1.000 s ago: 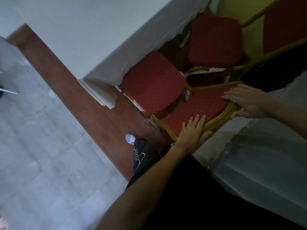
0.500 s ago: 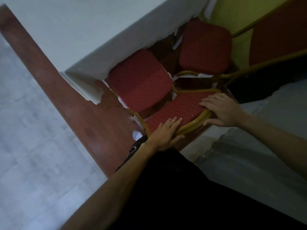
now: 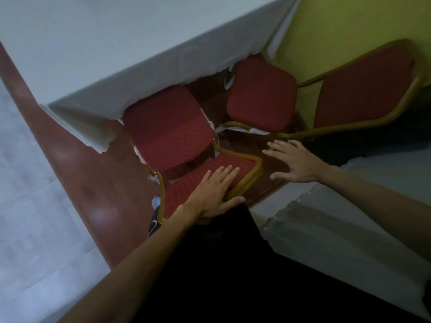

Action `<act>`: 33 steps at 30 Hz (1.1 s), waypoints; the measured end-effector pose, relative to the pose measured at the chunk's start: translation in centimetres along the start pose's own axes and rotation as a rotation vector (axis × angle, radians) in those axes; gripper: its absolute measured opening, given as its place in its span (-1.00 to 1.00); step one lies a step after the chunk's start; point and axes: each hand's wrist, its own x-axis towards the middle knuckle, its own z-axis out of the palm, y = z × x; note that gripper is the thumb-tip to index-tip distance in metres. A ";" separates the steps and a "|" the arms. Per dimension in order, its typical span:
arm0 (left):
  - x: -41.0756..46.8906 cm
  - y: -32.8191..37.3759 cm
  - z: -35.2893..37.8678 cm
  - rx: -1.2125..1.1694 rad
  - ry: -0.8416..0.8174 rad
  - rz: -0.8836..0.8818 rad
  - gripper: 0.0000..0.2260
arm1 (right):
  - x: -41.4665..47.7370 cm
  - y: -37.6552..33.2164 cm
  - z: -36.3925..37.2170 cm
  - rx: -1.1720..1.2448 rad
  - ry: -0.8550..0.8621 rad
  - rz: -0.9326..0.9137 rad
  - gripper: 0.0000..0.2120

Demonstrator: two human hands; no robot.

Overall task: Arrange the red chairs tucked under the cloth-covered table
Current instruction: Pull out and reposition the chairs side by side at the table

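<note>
A: Tablecloth at left. Near chair is half tucked under it; left hand is laid flat on the backrest, thumb hooked over the frame.

B: Right hand is spread open, holding nothing. Second chair should be gripped, pushed straight in.

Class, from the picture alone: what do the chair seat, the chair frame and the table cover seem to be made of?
Chair seat: red woven fabric, matte, with small pale dots.
Chair frame: probably metal tubing, gold painted, slightly glossy.
Table cover: white cloth, hanging in soft folds with a ragged hem.
</note>
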 end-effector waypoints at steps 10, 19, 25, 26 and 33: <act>16.7 10.5 0.5 0.020 0.109 -0.039 -0.26 | -2.7 24.1 -4.9 -0.143 -0.083 0.036 -0.13; 27.4 15.7 -0.1 -0.029 0.159 -0.059 -0.26 | -4.8 34.1 -9.7 -0.268 -0.192 0.025 -0.07; 33.2 19.4 -0.1 -0.122 0.192 0.061 -0.25 | -7.9 39.4 -15.4 -0.430 -0.270 0.075 0.02; 34.4 20.0 -0.1 -0.120 0.184 0.080 -0.26 | -8.5 40.4 -16.3 -0.455 -0.264 0.096 0.04; 42.6 25.4 1.1 -0.209 0.231 0.117 -0.27 | -9.4 49.2 -20.8 -0.552 -0.479 0.204 0.16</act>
